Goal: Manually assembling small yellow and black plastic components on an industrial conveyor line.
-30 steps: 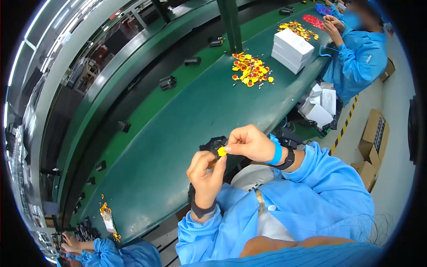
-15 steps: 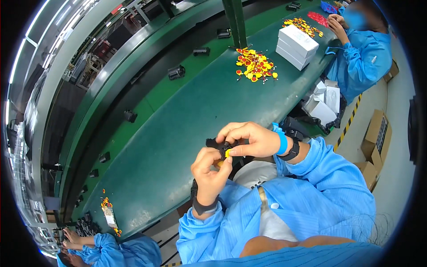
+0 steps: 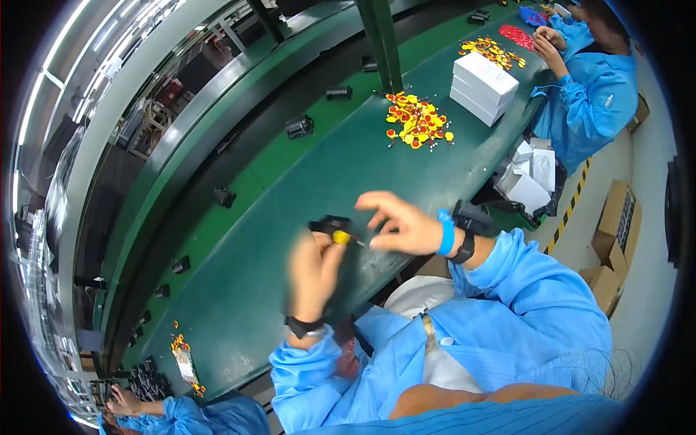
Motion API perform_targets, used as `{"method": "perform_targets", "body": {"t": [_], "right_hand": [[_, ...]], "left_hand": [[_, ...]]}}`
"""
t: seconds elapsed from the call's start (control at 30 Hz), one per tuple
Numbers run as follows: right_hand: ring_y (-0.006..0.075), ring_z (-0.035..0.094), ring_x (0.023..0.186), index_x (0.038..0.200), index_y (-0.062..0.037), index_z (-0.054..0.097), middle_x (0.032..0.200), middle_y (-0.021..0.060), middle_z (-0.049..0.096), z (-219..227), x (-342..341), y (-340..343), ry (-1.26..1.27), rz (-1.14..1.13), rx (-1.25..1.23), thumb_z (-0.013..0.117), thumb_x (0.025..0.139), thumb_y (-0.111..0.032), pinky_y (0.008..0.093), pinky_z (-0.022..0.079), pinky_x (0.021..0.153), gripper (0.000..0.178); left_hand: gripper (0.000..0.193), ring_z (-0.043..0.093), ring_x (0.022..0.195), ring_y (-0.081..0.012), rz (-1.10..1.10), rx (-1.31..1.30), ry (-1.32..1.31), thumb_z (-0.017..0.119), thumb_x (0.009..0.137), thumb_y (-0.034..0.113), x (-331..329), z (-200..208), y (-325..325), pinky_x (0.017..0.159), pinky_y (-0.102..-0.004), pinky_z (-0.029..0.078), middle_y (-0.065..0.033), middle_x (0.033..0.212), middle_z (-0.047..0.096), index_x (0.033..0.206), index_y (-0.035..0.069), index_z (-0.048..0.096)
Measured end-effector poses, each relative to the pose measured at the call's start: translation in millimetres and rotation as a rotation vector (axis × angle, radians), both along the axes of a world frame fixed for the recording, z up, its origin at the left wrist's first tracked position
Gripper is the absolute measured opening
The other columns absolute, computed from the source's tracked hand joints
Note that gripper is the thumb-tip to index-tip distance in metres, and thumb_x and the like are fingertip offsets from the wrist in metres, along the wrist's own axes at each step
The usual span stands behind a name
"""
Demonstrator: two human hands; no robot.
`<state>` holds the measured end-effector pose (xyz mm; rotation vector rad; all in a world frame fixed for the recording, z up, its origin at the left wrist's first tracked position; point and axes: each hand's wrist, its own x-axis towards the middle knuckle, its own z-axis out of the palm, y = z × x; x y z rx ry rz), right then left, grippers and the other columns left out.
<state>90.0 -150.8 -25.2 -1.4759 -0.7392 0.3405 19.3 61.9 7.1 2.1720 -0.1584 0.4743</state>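
My left hand (image 3: 310, 272), blurred by motion, is closed on a black plastic part (image 3: 332, 222) above the green table. A small round yellow piece (image 3: 341, 237) shows on or against that part beside my thumb, and a thin lead seems to stick out from it. Much of the black part is hidden behind my fingers. Just to the right, my right hand (image 3: 406, 226) is apart from it, fingers spread, with nothing visible in them. On that wrist sit a blue band (image 3: 446, 232) and a black strap (image 3: 465, 246).
A heap of yellow and red pieces with leads (image 3: 417, 122) lies on the table (image 3: 290, 196) beyond my hands, near white boxes (image 3: 484, 87). Black parts (image 3: 299, 127) line the green conveyor past a green post (image 3: 380, 43). Co-workers in blue sit at far right (image 3: 587, 94) and lower left (image 3: 196, 415).
My hands have come apart: the left moved left with the black part and yellow piece, while the right let go and opened its fingers. Black parts on the conveyor shifted toward the upper right.
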Motion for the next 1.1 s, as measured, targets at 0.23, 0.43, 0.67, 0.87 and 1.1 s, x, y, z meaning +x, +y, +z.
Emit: {"method": "perform_targets", "body": {"t": [0.23, 0.43, 0.67, 0.87, 1.1], "right_hand": [[0.022, 0.061, 0.08, 0.108, -0.0046, 0.06, 0.103, 0.013, 0.055, 0.6, 76.6, -62.6, -0.154, -0.538, -0.461, 0.069, 0.077, -0.015, 0.0337, 0.05, 0.071, 0.034], [0.0343, 0.059, 0.086, 0.106, -0.0061, 0.061, 0.097, 0.0172, 0.055, -1.8, 123.7, -56.0, -0.456, -0.591, -0.804, 0.064, 0.08, -0.014, 0.0418, 0.048, 0.077, 0.027], [0.0347, 0.062, 0.078, 0.09, 0.0002, 0.062, 0.089, 0.0196, 0.057, -2.1, 171.7, -25.9, -0.523, -0.568, -1.041, 0.066, 0.076, -0.017, 0.0434, 0.051, 0.067, 0.023], [0.037, 0.063, 0.079, 0.087, 0.0029, 0.058, 0.093, 0.0217, 0.06, -11.5, 185.7, -12.9, -0.432, -0.548, -1.06, 0.06, 0.072, -0.005, 0.0438, 0.051, 0.069, 0.017], [0.0271, 0.063, 0.068, 0.089, -0.0016, 0.053, 0.074, 0.0113, 0.062, -13.4, 151.4, 2.6, -0.395, -0.522, -0.587, 0.061, 0.084, -0.012, 0.0373, 0.05, 0.059, 0.014]], "left_hand": [[0.01, 0.059, 0.074, -0.026, 0.29, 0.47, -0.287, 0.066, 0.078, 0.004, 124.9, -19.8, 124.0, 0.067, -0.0323, 0.047, -0.0119, 0.089, 0.059, 0.085, -0.002, 0.061], [0.025, 0.055, 0.106, -0.0339, 0.406, 0.494, 0.005, 0.063, 0.079, 0.003, 206.2, -64.6, 186.3, 0.09, -0.0377, 0.045, -0.018, 0.119, 0.054, 0.104, 0.001, 0.063], [0.044, 0.045, 0.121, -0.0369, 0.533, 0.441, 0.085, 0.062, 0.079, 0.004, 210.8, -65.6, 168.5, 0.101, -0.0388, 0.038, -0.0214, 0.136, 0.04, 0.122, 0.004, 0.052], [0.029, 0.057, 0.104, -0.0303, 0.267, 0.302, 0.02, 0.062, 0.079, 0.003, 155.8, -41.9, 126.8, 0.082, -0.0356, 0.048, -0.0173, 0.122, 0.052, 0.107, 0.003, 0.06], [0.018, 0.062, 0.078, -0.0107, -0.033, -0.461, 0.357, 0.061, 0.087, 0.006, 85.5, -13.4, 24.9, 0.066, -0.021, 0.049, -0.0055, 0.095, 0.065, 0.103, -0.001, 0.063]]}}
